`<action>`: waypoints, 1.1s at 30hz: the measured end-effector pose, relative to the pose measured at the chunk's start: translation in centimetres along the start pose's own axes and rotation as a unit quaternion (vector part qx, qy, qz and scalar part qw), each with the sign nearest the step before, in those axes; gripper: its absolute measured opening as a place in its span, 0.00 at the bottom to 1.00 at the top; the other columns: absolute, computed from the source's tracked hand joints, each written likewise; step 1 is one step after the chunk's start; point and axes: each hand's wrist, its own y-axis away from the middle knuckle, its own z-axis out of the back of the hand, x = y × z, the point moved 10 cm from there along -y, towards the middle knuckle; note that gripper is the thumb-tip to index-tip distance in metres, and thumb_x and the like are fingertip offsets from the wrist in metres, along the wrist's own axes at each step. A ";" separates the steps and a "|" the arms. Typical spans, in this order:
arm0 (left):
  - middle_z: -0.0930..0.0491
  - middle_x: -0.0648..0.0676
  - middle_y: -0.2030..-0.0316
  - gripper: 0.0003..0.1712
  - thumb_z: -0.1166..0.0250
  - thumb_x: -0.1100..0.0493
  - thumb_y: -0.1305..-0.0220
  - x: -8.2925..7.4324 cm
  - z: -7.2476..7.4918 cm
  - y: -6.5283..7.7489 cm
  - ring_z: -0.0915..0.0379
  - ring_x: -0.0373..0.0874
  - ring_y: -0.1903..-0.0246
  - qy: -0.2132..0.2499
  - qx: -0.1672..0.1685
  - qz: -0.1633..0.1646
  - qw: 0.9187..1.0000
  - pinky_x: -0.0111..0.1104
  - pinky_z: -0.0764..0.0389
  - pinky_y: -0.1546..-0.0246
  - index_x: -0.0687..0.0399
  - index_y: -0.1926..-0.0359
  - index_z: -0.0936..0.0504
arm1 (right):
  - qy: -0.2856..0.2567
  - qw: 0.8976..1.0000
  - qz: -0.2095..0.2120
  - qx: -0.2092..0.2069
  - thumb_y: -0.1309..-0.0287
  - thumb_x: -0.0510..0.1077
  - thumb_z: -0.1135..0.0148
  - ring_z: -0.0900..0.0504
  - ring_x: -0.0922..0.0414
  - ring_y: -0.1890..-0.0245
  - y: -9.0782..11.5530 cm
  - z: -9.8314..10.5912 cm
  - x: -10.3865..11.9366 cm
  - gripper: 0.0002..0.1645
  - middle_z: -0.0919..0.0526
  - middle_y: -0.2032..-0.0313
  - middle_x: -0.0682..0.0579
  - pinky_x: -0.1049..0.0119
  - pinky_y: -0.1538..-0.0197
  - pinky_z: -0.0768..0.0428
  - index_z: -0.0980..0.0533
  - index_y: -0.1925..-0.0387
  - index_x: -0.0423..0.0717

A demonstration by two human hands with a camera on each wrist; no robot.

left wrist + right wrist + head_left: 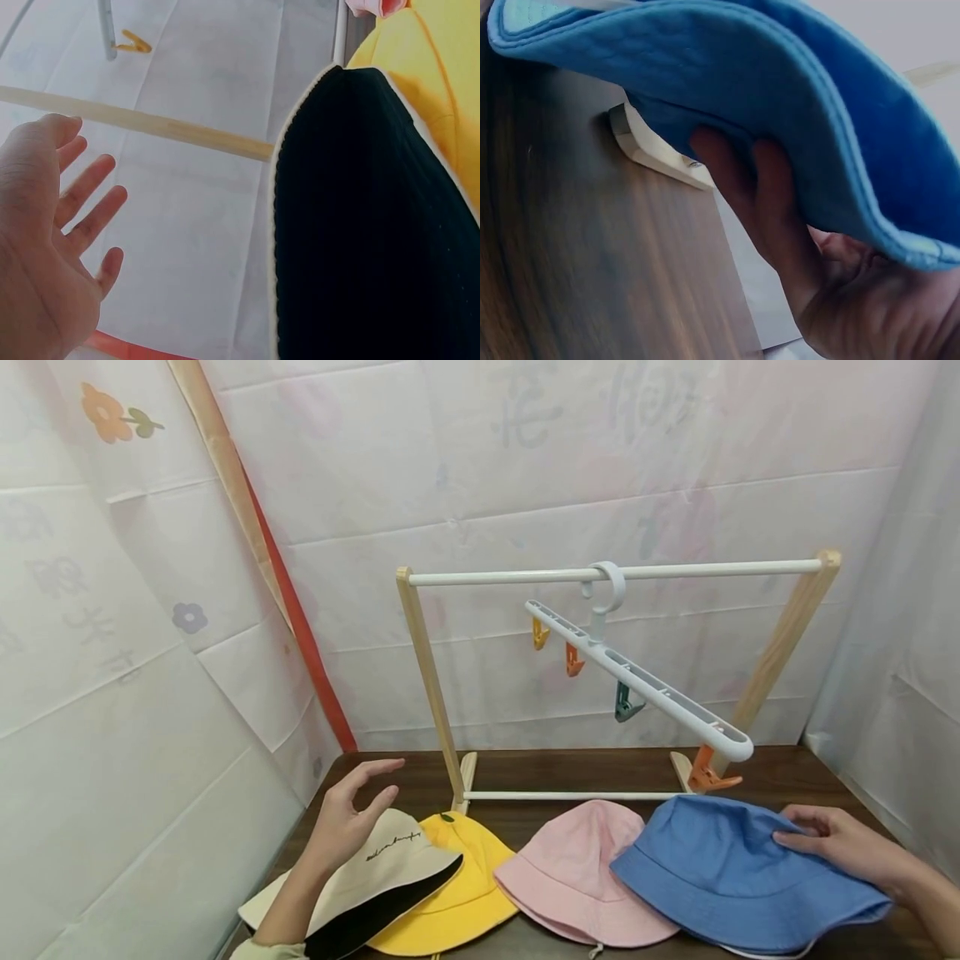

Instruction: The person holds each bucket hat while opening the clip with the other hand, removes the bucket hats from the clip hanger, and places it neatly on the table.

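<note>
My right hand (851, 843) pinches the crown of a blue bucket hat (738, 868) at its right side; the right wrist view shows its fingers (772, 187) against the cloth under the brim. The blue hat overlaps a pink bucket hat (581, 868). To the left, my left hand (348, 814) hovers with spread, slightly bent fingers and nothing in them. Beneath it lies a cream bucket hat (397, 852) with dark lettering and a black lining (367, 225), partly covering a yellow bucket hat (457, 893).
Behind the hats stands a wooden rack with a white top rail (697, 570). A white clip hanger (645, 681) hangs from it at a slant, with orange, yellow and green clips, its near end above the blue hat. The dark wooden table (570, 770) meets white curtains.
</note>
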 end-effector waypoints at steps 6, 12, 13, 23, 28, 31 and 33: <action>0.10 0.56 0.34 0.21 0.30 0.65 0.21 0.6 0.5 0.2 0.28 0.15 0.34 -0.007 0.000 0.011 1.000 0.11 0.32 0.34 0.50 0.32 0.13 | -0.009 1.000 0.001 0.010 0.15 0.47 0.40 0.20 0.64 0.58 -0.3 -0.5 -0.4 0.16 0.13 0.50 0.50 0.70 0.57 0.25 0.18 0.46 0.37; 0.10 0.55 0.35 0.21 0.30 0.64 0.21 0.6 0.6 0.4 0.27 0.15 0.34 -0.011 0.001 0.015 1.000 0.11 0.33 0.34 0.47 0.32 0.13 | 0.021 1.000 0.015 0.005 0.15 0.46 0.39 0.21 0.65 0.58 -0.4 -0.8 0.0 0.14 0.13 0.50 0.50 0.71 0.57 0.27 0.18 0.48 0.38; 0.10 0.55 0.35 0.21 0.30 0.64 0.21 0.5 0.6 0.5 0.27 0.15 0.35 -0.012 0.001 0.013 1.000 0.11 0.32 0.34 0.47 0.32 0.13 | 0.027 0.999 0.019 0.004 0.16 0.46 0.39 0.22 0.65 0.59 -0.4 -0.8 0.0 0.13 0.14 0.51 0.50 0.71 0.57 0.28 0.17 0.48 0.38; 0.10 0.56 0.35 0.21 0.30 0.64 0.21 0.6 0.9 0.7 0.28 0.14 0.34 -0.011 0.005 0.017 1.000 0.11 0.31 0.35 0.48 0.32 0.13 | 0.069 0.997 0.020 -0.002 0.17 0.43 0.38 0.23 0.65 0.60 -0.5 -1.1 0.3 0.15 0.13 0.52 0.50 0.71 0.57 0.28 0.17 0.43 0.35; 0.11 0.57 0.35 0.21 0.31 0.65 0.21 0.9 1.0 0.7 0.29 0.13 0.34 -0.011 0.009 0.018 1.000 0.11 0.30 0.36 0.49 0.32 0.13 | 0.096 0.995 0.021 -0.006 0.19 0.42 0.35 0.18 0.63 0.57 -0.8 -1.1 0.0 0.18 0.09 0.50 0.46 0.71 0.57 0.23 0.18 0.41 0.30; 0.11 0.57 0.35 0.21 0.30 0.65 0.21 0.9 1.0 0.7 0.29 0.13 0.35 -0.013 0.008 0.017 1.000 0.11 0.30 0.36 0.49 0.32 0.13 | 0.104 0.994 0.027 -0.011 0.20 0.41 0.34 0.16 0.64 0.57 -1.0 -1.2 -0.2 0.19 0.08 0.49 0.44 0.72 0.57 0.21 0.17 0.41 0.29; 0.10 0.57 0.35 0.21 0.30 0.65 0.21 0.8 0.9 0.7 0.28 0.13 0.35 -0.013 0.008 0.017 1.000 0.11 0.29 0.36 0.49 0.32 0.13 | 0.107 0.994 0.036 -0.012 0.21 0.41 0.34 0.17 0.67 0.57 -1.0 -1.3 -0.1 0.20 0.07 0.49 0.42 0.72 0.56 0.21 0.18 0.41 0.27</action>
